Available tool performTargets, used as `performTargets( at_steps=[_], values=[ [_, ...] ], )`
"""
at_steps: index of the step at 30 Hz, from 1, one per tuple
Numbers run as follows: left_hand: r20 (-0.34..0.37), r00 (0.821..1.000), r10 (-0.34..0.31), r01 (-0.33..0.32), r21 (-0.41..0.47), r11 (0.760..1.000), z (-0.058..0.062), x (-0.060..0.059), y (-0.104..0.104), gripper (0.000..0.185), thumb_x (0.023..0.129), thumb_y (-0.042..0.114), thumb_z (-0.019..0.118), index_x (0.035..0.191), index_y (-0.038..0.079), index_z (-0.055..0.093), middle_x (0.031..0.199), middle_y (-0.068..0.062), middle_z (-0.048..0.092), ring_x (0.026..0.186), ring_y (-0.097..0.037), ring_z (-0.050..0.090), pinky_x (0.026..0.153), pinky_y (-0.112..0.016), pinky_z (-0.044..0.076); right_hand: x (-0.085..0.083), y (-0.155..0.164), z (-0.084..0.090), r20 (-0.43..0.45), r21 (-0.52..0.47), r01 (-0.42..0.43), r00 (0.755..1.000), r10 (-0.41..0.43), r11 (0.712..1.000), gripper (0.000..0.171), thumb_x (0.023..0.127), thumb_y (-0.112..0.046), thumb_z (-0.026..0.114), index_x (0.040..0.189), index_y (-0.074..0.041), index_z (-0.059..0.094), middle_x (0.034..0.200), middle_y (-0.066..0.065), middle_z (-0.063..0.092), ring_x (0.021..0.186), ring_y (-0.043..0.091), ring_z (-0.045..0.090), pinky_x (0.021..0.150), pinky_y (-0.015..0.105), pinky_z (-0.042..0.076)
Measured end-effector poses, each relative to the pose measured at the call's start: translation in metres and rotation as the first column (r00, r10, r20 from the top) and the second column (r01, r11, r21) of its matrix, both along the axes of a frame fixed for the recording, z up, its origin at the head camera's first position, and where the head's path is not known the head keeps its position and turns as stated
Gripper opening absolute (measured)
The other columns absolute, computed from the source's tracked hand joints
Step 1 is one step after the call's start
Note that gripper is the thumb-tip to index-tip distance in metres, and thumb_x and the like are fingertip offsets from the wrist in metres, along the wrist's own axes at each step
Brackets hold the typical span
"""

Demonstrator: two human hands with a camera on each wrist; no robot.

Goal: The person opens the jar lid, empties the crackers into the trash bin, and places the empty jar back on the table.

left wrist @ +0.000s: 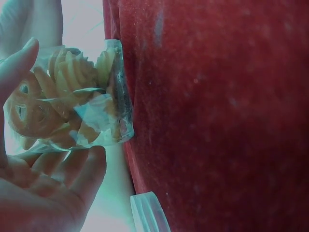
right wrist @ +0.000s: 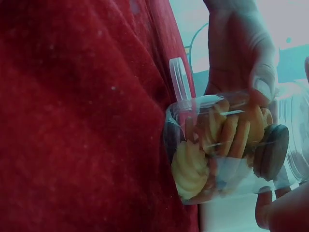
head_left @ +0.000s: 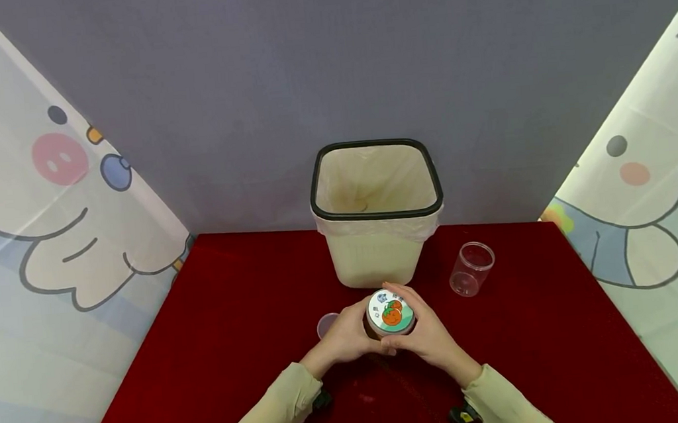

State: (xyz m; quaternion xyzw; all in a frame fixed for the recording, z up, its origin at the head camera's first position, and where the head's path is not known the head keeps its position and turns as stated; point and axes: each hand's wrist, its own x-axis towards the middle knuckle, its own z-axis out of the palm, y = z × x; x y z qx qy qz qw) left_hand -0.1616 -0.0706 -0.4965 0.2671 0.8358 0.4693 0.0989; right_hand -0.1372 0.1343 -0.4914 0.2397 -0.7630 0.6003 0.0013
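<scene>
A clear plastic jar of cookies [head_left: 390, 312] stands upright on the red cloth, its top label printed with orange fruit. Swirled cookies [left wrist: 72, 72] and a dark round one [right wrist: 271, 152] show through its wall. My left hand [head_left: 349, 335] curls round the jar's left side, with the thumb toward me. From the right, my right hand [head_left: 431, 337] grips it near the top, fingers over the far rim and thumb at the near side. Just beyond the left wrist lies a loose clear lid [head_left: 326, 324], partly hidden by that hand.
Behind the hands stands a cream trash bin [head_left: 372, 255] with a black rim and a bag liner. An uncovered clear jar [head_left: 471, 269] is to the right of it. Red cloth [head_left: 234, 326] covers the table, and a grey wall [head_left: 247, 112] rises behind.
</scene>
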Motion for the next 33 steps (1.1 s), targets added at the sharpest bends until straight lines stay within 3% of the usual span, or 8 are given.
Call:
performTargets(
  at_steps=[10,14,21,25,33],
  values=[
    [0.009,1.000,-0.015,0.014,0.019,1.000,0.002,0.002,-0.002,0.092,0.068,0.035,0.094,0.145,0.031,0.045,0.129,0.016,0.057,0.112,-0.004,0.058,0.096,-0.030,0.047,0.008,-0.002,0.022,-0.035,0.020,0.012,0.999,-0.011,1.000,0.090,0.073,-0.004,0.088,0.151,-0.006,0.041,0.150,0.016,0.043,0.129,0.026,0.046,0.102,0.023,0.038],
    [0.007,1.000,-0.014,0.014,0.028,1.000,0.003,0.003,-0.002,0.095,0.066,0.034,0.095,0.146,0.031,0.044,0.130,0.016,0.057,0.114,-0.005,0.057,0.097,-0.031,0.046,0.005,0.004,0.012,0.005,-0.028,0.001,1.000,-0.001,1.000,0.092,0.074,-0.005,0.088,0.152,-0.007,0.039,0.151,0.012,0.043,0.132,0.019,0.045,0.103,0.019,0.036],
    [0.003,1.000,-0.007,0.007,0.008,1.000,0.004,0.003,-0.001,0.096,0.067,0.035,0.095,0.147,0.028,0.044,0.131,0.015,0.057,0.116,-0.006,0.056,0.100,-0.033,0.045,-0.001,0.013,0.001,0.017,-0.112,-0.064,0.998,0.066,0.992,0.093,0.076,-0.004,0.087,0.153,-0.009,0.037,0.153,0.023,0.038,0.137,0.017,0.042,0.106,0.019,0.035],
    [0.001,1.000,-0.012,0.012,-0.003,1.000,0.003,0.003,0.000,0.096,0.067,0.035,0.094,0.148,0.029,0.042,0.131,0.015,0.056,0.117,-0.005,0.056,0.100,-0.033,0.045,-0.001,0.017,-0.001,0.031,-0.121,-0.064,0.997,0.068,0.991,0.090,0.077,-0.003,0.086,0.153,-0.011,0.038,0.155,0.021,0.036,0.139,0.016,0.040,0.107,0.019,0.034],
    [0.010,1.000,-0.002,0.002,-0.002,1.000,0.003,0.002,0.002,0.097,0.065,0.031,0.096,0.147,0.028,0.044,0.132,0.015,0.056,0.117,-0.005,0.055,0.101,-0.033,0.044,-0.001,0.030,-0.005,-0.041,-0.131,-0.021,0.999,0.016,0.991,0.082,0.075,0.004,0.084,0.148,-0.007,0.046,0.149,0.023,0.043,0.133,0.015,0.046,0.103,0.024,0.042]
  ],
)
